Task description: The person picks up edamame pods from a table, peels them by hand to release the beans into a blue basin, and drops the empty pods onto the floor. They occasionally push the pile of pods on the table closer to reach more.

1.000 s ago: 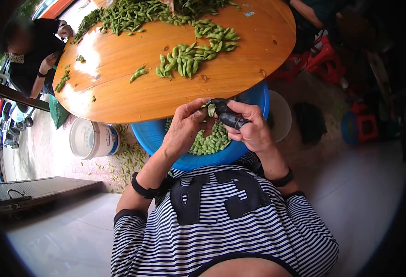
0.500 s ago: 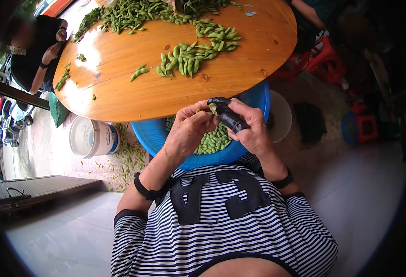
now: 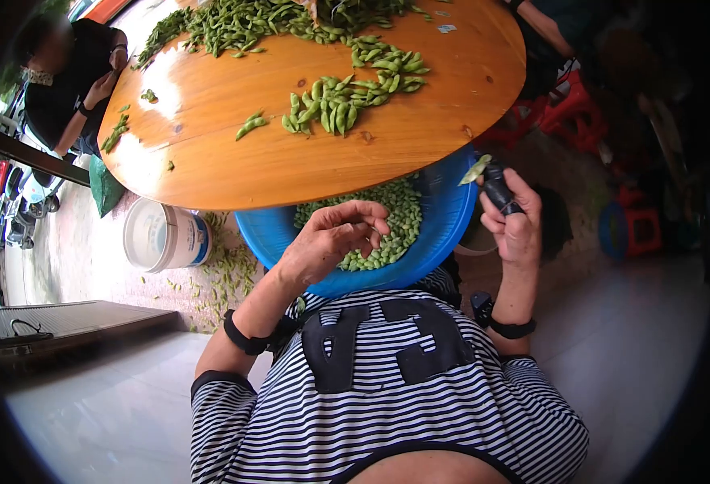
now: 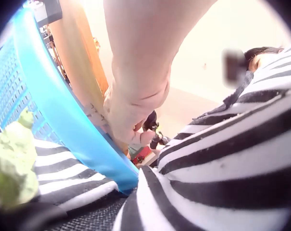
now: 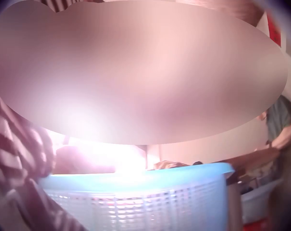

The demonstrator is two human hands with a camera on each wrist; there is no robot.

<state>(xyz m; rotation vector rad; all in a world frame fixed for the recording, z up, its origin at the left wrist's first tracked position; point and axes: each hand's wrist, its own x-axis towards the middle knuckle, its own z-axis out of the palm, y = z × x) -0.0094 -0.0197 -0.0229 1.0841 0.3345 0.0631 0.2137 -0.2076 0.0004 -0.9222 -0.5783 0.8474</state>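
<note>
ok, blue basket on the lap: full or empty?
Partly full. The blue basket holds a layer of shelled green beans; blue wall shows above them. The left hand hovers over it.

Blue basket (image 3: 444, 218) sits in the lap, its far rim tucked under the round wooden table (image 3: 234, 153) edge, so no way in from 12 o'clock. Basket's near half is open from above; left hand (image 3: 331, 238) hovers there over the shelled beans (image 3: 395, 218). Right hand (image 3: 512, 222) w/ empty pod (image 3: 476, 169) is out at 3 o'clock past the rim, free air round it. On the tabletop, bare wood along the near edge; edamame pod heaps (image 3: 343, 97) block further in. White bucket (image 3: 161, 235) stands on the floor at 9 o'clock.
</note>
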